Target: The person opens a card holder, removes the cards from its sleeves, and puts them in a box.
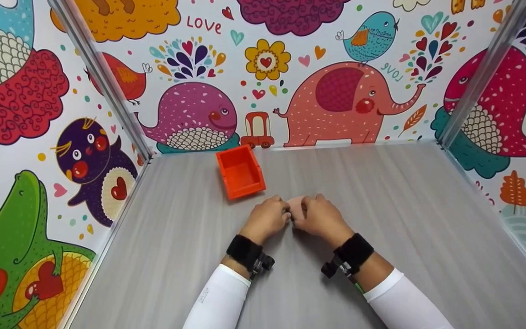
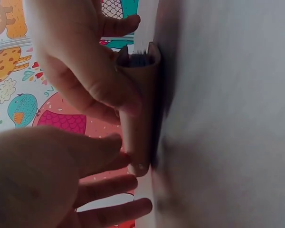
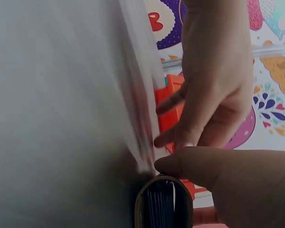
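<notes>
The right hand's (image 1: 322, 217) grip is on a tan case (image 1: 296, 205), its thumb pressed over the side. The left hand (image 1: 267, 219) is at the case's other end, its fingers extended in the left wrist view; whether they touch the case I cannot tell. A small round stud (image 2: 141, 166) marks that end. The mouth at the opposite end shows dark, ribbed contents (image 3: 160, 209), bristle-like in the left wrist view.

The case lies lengthwise between the two hands, just above or on the grey, wood-grained counter (image 1: 176, 228); the contact is unclear. Black bands (image 1: 244, 251) with small cameras (image 1: 266, 262) circle both wrists, and white sleeves (image 1: 219, 297) cover the forearms.

Beyond the left hand, near but apart, an orange box (image 1: 241, 173) sits slightly askew on the counter, its hollow facing up. Farther out, metal posts (image 1: 103, 82) stand at the back corners, between walls printed with a purple whale (image 1: 199, 112), a pink elephant (image 1: 336, 109), a penguin (image 1: 94, 164) and a green crocodile (image 1: 21, 219).
</notes>
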### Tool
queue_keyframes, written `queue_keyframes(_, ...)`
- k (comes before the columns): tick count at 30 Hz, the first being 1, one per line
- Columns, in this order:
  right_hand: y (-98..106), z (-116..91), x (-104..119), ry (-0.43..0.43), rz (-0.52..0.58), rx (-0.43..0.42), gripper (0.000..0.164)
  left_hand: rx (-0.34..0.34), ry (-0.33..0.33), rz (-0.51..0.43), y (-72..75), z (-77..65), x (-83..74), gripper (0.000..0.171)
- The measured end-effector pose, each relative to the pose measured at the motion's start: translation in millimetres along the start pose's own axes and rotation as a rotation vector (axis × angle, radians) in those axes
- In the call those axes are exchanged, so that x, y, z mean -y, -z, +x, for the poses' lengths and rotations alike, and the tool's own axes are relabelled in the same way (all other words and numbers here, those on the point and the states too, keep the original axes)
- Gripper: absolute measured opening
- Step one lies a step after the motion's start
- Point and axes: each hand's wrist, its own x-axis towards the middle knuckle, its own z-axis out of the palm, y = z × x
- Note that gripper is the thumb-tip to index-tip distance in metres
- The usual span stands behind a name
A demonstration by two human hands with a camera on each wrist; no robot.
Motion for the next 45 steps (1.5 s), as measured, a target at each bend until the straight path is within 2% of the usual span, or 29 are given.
queue_keyframes(4,-2,-1,4,0.042,-0.006,-0.028,0.029,-0.020,0.001,-0.007,0.1,1.1,1.7,0.017)
queue_keyframes(9,2,3,3,0.042,0.000,-0.011,0.040,-0.031,0.011,-0.016,-0.5,3.3,1.4,0.013)
queue_keyframes(14,1,8,-2,0.034,-0.017,-0.047,0.043,-0.030,-0.020,-0.058,-1.2,2.8,-0.5,0.009)
queue_keyframes(17,-1,10,-3,0.015,-0.028,-0.080,0.035,-0.019,-0.028,-0.091,-0.9,1.7,-0.8,0.013)
queue_keyframes(20,-2,11,-3,-0.004,-0.008,-0.088,0.037,-0.017,-0.025,-0.108,-1.1,1.2,-0.8,0.021)
queue_keyframes(27,-2,13,-3,-0.026,0.029,-0.061,0.054,-0.029,-0.012,-0.115,-6.1,1.2,-2.1,0.029)
queue_keyframes(30,-2,13,-4,-0.022,0.031,-0.059,0.051,-0.028,0.006,-0.116,-7.5,1.0,-4.7,0.029)
queue_keyframes(38,-1,12,-9,0.024,0.004,-0.073,0.025,-0.036,0.040,-0.097,-9.6,0.8,-10.3,0.032)
queue_keyframes(45,-2,12,-11,0.049,0.015,-0.084,0.027,-0.036,0.052,-0.066,-10.4,1.4,-12.5,0.028)
